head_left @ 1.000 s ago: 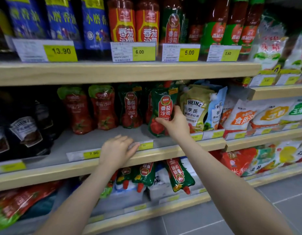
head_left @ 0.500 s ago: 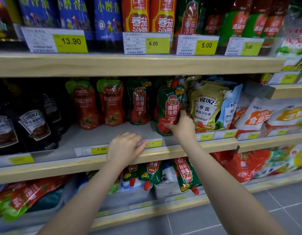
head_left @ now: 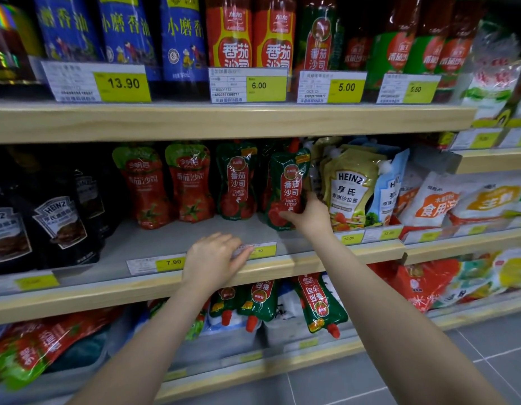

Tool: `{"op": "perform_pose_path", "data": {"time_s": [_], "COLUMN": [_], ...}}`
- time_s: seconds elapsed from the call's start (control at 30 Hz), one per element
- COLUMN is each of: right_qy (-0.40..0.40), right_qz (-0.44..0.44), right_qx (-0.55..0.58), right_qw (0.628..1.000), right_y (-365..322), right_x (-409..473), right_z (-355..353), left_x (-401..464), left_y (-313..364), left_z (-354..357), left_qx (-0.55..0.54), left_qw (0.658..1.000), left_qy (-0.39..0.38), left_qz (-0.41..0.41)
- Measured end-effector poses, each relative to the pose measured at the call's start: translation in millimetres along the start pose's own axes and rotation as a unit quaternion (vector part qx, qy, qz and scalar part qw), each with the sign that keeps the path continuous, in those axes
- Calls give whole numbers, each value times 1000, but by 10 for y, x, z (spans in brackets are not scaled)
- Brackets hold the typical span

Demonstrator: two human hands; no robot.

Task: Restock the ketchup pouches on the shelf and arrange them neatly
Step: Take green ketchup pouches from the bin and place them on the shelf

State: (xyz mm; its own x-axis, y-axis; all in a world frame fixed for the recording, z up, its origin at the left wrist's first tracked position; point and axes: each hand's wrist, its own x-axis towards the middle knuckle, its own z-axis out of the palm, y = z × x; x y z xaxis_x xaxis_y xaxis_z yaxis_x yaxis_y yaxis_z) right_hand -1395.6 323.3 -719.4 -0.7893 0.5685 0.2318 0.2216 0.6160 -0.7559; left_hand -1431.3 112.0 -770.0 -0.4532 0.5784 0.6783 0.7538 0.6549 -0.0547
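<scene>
1. On the middle shelf (head_left: 195, 273) I count two green ketchup pouches in front and two red ketchup pouches (head_left: 168, 185) left of them.
2. My right hand (head_left: 309, 214) grips the right green pouch (head_left: 285, 188), standing on the shelf beside the Heinz pouch (head_left: 350, 188).
3. My left hand (head_left: 215, 258) lies flat and unclenched on the shelf edge, half covering a price tag (head_left: 259, 249).
4. More pouches behind the gripped one are hidden, so I cannot count them.
</scene>
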Motion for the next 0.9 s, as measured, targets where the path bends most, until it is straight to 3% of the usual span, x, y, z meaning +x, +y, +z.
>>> {"op": "perform_pose_path", "data": {"time_s": [0.23, 0.33, 0.47, 0.6, 0.73, 0.9], "right_qy": [-11, -21, -29, -49, 10, -17], "right_qz": [-83, -73, 53, 174, 216, 335], "right_qx": [33, 2, 13, 21, 64, 207], "right_qw": [996, 997, 998, 983, 974, 919], "right_y": [384, 767, 1230, 1497, 1575, 1658], "right_x": [-835, -1205, -1515, -1602, -1527, -1398], "right_z": [-511, -623, -502, -201, 43, 123], "left_x": [-251, -393, -624, -752, -858, -945], "left_y": [406, 727, 1133, 1227, 1231, 1225], "left_z": [64, 172, 355, 542, 718, 817], "left_qx": [-81, -177, -236, -228, -214, -218], "left_qw": [994, 984, 966, 962, 945, 945], "left_qy": [26, 18, -53, -127, -240, -241], "left_qz": [-61, 3, 97, 75, 54, 26]}}
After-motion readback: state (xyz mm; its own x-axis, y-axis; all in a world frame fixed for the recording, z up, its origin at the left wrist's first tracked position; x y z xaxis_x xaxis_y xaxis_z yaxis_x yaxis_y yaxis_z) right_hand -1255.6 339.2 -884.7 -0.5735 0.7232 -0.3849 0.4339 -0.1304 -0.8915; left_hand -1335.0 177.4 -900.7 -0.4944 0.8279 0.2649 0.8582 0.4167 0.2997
